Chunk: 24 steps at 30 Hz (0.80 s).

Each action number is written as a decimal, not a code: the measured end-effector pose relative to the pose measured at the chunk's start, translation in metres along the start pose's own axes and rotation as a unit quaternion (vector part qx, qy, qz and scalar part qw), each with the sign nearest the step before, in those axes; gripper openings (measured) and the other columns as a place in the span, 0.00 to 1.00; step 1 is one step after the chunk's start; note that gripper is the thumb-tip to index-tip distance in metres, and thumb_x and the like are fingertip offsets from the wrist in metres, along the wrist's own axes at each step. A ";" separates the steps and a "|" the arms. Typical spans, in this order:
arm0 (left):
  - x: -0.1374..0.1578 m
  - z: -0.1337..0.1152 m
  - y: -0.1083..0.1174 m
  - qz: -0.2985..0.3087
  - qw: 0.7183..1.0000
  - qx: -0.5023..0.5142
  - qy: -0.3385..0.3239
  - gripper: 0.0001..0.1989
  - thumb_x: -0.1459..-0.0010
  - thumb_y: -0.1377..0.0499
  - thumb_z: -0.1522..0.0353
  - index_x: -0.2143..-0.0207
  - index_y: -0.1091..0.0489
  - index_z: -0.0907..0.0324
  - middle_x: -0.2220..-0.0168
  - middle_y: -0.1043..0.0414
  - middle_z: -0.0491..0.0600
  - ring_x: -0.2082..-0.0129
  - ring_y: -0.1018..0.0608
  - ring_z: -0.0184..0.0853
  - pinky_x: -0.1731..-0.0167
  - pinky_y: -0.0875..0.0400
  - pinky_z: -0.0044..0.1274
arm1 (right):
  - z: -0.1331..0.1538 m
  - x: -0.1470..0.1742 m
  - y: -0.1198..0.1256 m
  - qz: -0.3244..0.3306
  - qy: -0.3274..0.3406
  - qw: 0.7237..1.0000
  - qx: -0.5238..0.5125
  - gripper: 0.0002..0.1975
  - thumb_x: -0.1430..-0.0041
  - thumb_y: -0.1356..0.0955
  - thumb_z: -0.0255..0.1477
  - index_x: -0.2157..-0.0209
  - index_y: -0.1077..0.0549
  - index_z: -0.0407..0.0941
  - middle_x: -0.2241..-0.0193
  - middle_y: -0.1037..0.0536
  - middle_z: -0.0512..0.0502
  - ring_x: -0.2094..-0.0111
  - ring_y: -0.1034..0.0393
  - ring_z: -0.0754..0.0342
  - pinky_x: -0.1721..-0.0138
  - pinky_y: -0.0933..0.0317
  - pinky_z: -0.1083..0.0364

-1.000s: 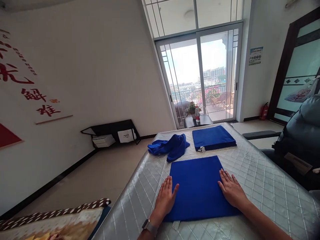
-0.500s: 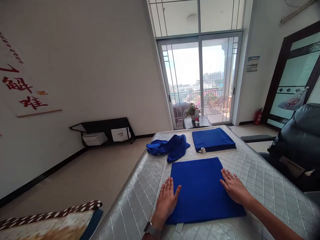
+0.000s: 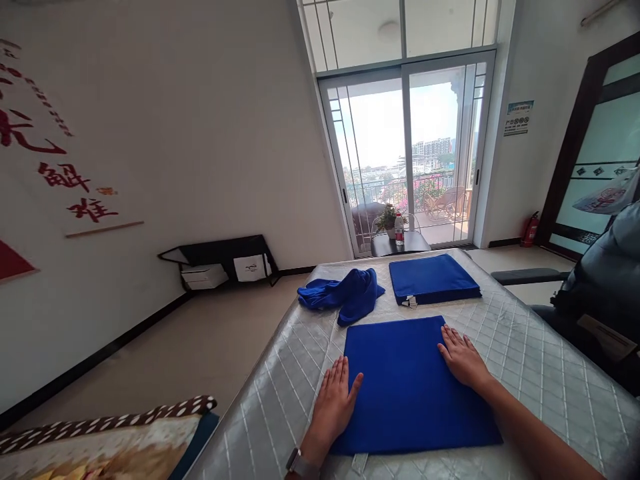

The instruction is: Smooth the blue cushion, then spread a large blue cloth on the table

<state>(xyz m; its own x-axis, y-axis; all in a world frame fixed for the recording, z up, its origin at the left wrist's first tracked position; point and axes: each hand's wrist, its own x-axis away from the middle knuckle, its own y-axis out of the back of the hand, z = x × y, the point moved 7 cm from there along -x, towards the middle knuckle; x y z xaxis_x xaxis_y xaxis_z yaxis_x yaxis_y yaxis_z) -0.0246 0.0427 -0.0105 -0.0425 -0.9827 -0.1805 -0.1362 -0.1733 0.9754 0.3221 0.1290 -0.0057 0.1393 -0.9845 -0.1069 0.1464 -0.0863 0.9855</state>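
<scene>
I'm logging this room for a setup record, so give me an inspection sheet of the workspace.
Surface: silver quilted top.
Job's things: flat blue cloth nearest; crumpled blue cloth and blue stack beyond it.
Clutter: patterned fabric, lower left.
Hands: left hand and right hand open, at the flat blue cloth's left and right edges.
Cables: nothing seen.
Surroundings: sliding glass door, bottle and plant ahead; fire extinguisher to the right.

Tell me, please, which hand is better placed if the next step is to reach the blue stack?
Probably the right hand: it lies at the right edge of the flat blue cloth, nearer the blue stack. The left hand is at the opposite edge, farther away.
</scene>
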 end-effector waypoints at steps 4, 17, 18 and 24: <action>0.001 -0.001 0.005 0.006 1.000 0.002 0.001 0.37 0.33 0.65 0.49 0.32 0.52 0.64 0.32 0.52 0.57 0.33 0.46 0.43 0.35 0.50 0.39 | 0.001 0.001 0.005 0.011 -0.006 1.000 -0.014 0.33 0.33 0.53 0.41 0.31 0.55 0.39 0.31 0.55 0.46 0.31 0.65 0.51 0.33 0.69 0.45; -0.011 -0.138 0.030 -0.013 0.983 -0.010 -0.185 0.32 0.31 0.62 0.54 0.33 0.51 0.64 0.33 0.48 0.56 0.33 0.45 0.39 0.37 0.43 0.35 | 0.001 0.003 0.008 0.024 -0.015 0.999 -0.021 0.33 0.32 0.51 0.39 0.31 0.56 0.39 0.31 0.56 0.44 0.31 0.66 0.50 0.33 0.71 0.45; -0.016 -0.161 0.028 -0.012 0.977 -0.002 -0.211 0.31 0.30 0.63 0.55 0.32 0.52 0.64 0.32 0.48 0.56 0.32 0.46 0.39 0.36 0.44 0.34 | 0.001 0.003 0.008 0.022 -0.014 1.000 -0.016 0.33 0.32 0.51 0.39 0.31 0.56 0.38 0.31 0.56 0.43 0.31 0.66 0.50 0.33 0.71 0.45; -0.066 -0.258 0.006 -0.022 0.965 0.045 -0.258 0.28 0.30 0.66 0.64 0.32 0.52 0.66 0.32 0.51 0.56 0.31 0.50 0.38 0.35 0.49 0.35 | -0.001 0.005 0.004 -0.001 0.019 1.000 0.016 0.31 0.34 0.48 0.32 0.32 0.51 0.40 0.31 0.55 0.42 0.31 0.63 0.48 0.34 0.65 0.44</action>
<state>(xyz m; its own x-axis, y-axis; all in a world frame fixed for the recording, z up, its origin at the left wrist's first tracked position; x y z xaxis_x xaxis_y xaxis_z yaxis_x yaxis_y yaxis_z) 0.2326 0.0900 0.0395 -0.5178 -0.8073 -0.2831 -0.2335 -0.1850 0.9546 0.3238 0.1241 -0.0023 0.1762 -0.9778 -0.1130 0.1156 -0.0935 0.9889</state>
